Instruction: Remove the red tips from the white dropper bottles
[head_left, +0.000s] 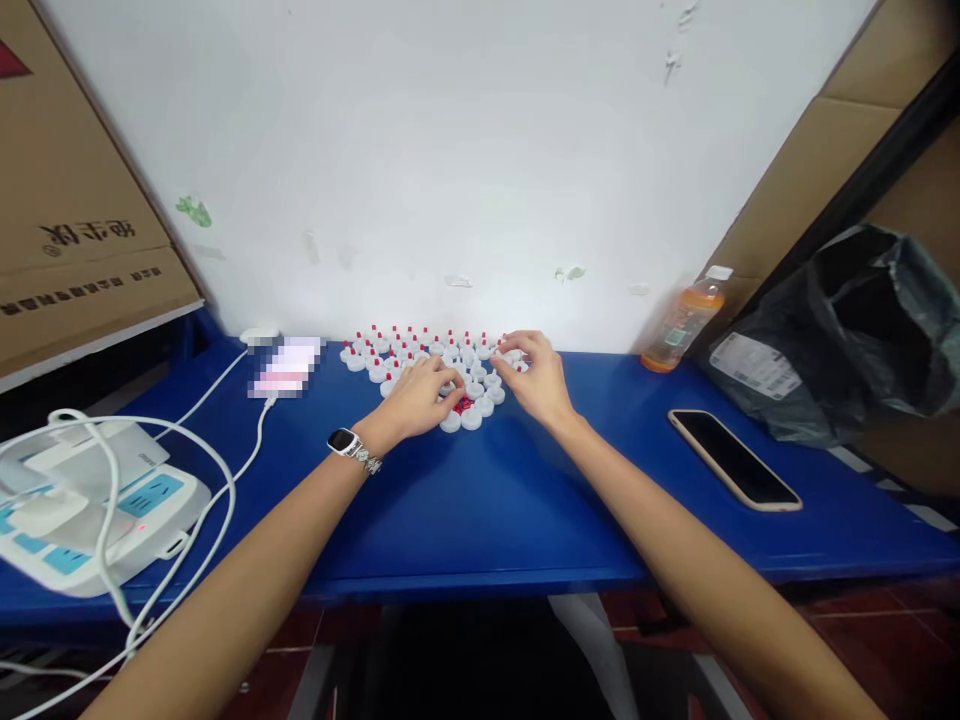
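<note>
Many round white caps with narrow nozzles [377, 374] stand in a cluster on the blue table, against the wall. Those at the left and back carry small red tips; several in the middle and front right have bare white nozzles [486, 408]. A small pile of loose red tips [463, 404] lies among the front caps. My left hand [426, 397] is over the cluster beside this pile, fingers curled in and thumb close to the index finger; what they pinch is hidden. My right hand [536, 378] curls thumb and fingers round a white cap [511, 356] at the cluster's right end.
A phone [735, 460] lies at the right, with an orange drink bottle [684, 320] and a dark plastic bag [832, 330] behind it. On the left are a white power strip [112, 520], looping cables and a blurred device [286, 368]. Cardboard boxes [90, 200] flank the wall.
</note>
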